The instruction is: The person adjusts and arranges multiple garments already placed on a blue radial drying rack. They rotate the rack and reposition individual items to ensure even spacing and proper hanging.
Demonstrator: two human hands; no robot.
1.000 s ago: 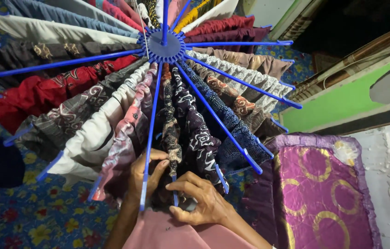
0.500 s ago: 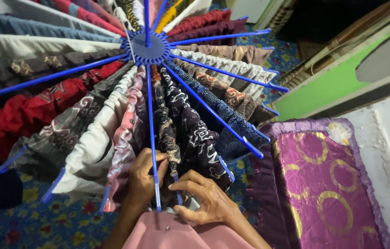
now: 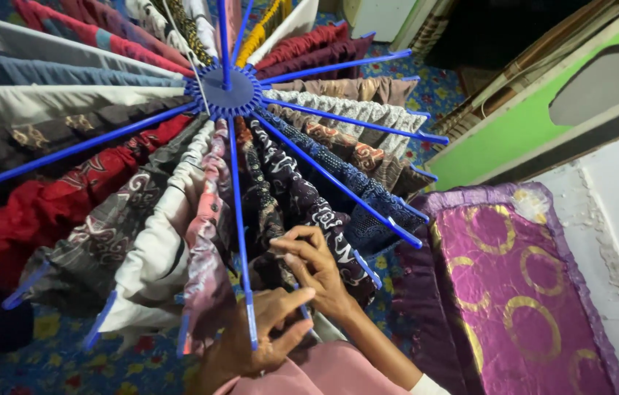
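Blue flowered floor covering point(image 3: 46, 358) is showing beneath the round blue plastic drying rack point(image 3: 225, 89), whose spokes are carrying many draped cloths. My right hand point(image 3: 317, 267) is resting half-open on the dark purple cloth with white swirls point(image 3: 309, 208), hanging on a near spoke. My left hand point(image 3: 262, 333) is curling around that cloth's lower end, beside the pink garment point(image 3: 309, 373).

Pretty tight in there: the blue rack arms point(image 3: 324, 168) fan out with bunched cloths point(image 3: 302, 197) filling nearly every gap. Hands only fit at the outer tips. The purple mattress point(image 3: 514, 285) crowds the right side.
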